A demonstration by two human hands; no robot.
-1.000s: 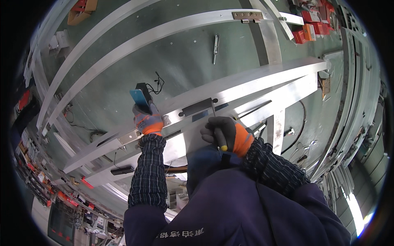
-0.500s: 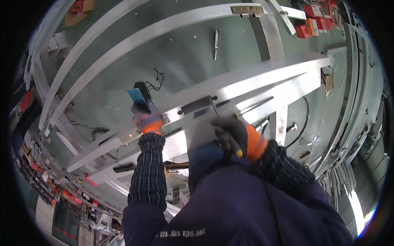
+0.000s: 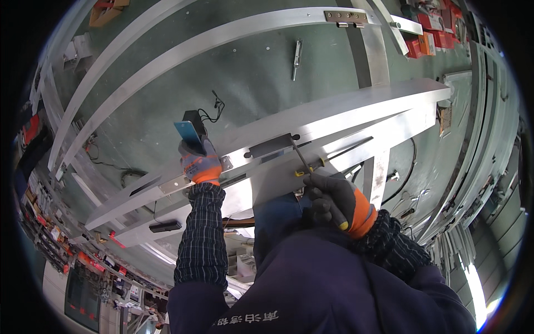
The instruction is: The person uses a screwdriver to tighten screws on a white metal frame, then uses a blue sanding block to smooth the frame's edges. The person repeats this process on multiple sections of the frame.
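A black box with a blue face plate is held in my left hand, fingers closed round it, and a black cable trails from it. That hand is just above a silver metal profile with a dark rectangular cutout. My right hand, gloved in grey and orange like the left, grips the dark, yellow-ended handle of a screwdriver. Its shaft slants up to the cutout's right end; whether the tip touches is unclear. Beside the shaft lies a thin dark rod with a yellow-marked end.
Beyond the profile, a long silver bar carries a hinge. A slim metal tool lies on the green surface. Red boxes sit far right. A small black part lies on the near profile, left of my left forearm.
My right hand has shifted right and toward me, so more of the screwdriver shows. The shaft still points at the cutout's right end. My left hand keeps hold of the box.
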